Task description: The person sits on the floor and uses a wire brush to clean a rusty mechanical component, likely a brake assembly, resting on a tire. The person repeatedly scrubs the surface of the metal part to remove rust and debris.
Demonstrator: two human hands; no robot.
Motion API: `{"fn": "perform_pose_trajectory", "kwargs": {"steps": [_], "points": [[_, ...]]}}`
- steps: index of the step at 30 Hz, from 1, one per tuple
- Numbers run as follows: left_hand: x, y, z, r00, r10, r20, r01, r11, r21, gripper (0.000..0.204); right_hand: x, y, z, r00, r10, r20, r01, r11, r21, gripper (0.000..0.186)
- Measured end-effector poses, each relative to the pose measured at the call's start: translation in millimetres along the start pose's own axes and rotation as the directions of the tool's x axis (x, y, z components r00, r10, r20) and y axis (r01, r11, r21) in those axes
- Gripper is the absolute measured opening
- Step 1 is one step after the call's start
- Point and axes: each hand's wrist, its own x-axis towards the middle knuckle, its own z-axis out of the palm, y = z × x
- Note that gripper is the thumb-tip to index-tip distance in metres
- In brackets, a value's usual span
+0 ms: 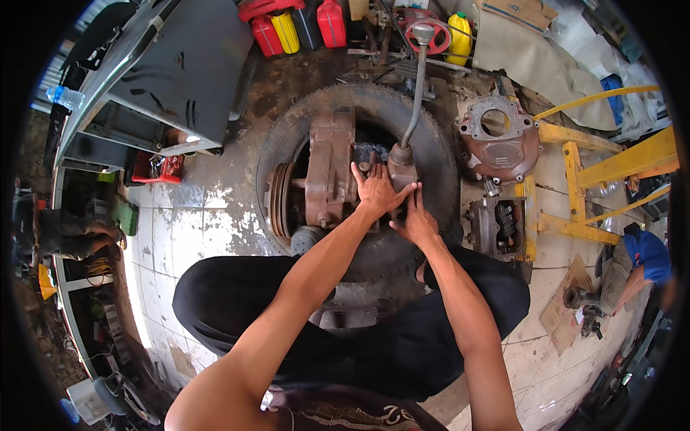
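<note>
A rusty brown gearbox with a grooved pulley on its left lies inside a large black tyre. A long grey lever rises from a small housing on its right. My left hand lies with fingers spread over the top of that assembly, beside a short round stud. My right hand is just below and right of it, fingers stretched upward against the side of the lever's housing, partly hiding it. I cannot make out anything held in either hand.
Right of the tyre are a bell housing, an open casing and a yellow steel frame. A co-worker in blue works at far right, another person is at far left. A grey cabinet and jerrycans stand behind.
</note>
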Motion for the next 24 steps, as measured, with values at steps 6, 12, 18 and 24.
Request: {"fn": "perform_pose_trajectory", "kwargs": {"steps": [6,12,18,24], "points": [[-1.8,8.9,3.0,1.0,0.004,-0.023,-0.005,1.0,-0.025,0.115,5.8,7.1,8.0,0.998,-0.015,-0.06,0.015,1.0,-0.009,0.13],[-9.2,12.9,19.7,0.992,-0.003,-0.125,-0.007,0.997,-0.072,0.113,8.1,2.1,4.3,0.995,0.013,-0.097,-0.022,0.996,-0.089,0.132],[0.4,10.1,-1.2,0.996,-0.059,0.063,0.064,0.995,-0.075,0.115,2.5,-12.6,-8.1,0.998,0.059,0.035,-0.058,0.997,-0.045,0.139],[1.8,11.6,-14.1,0.984,-0.132,0.118,0.153,0.971,-0.182,0.109,3.8,-10.6,-2.4,0.998,0.001,-0.058,-0.003,0.999,-0.035,0.138]]}}
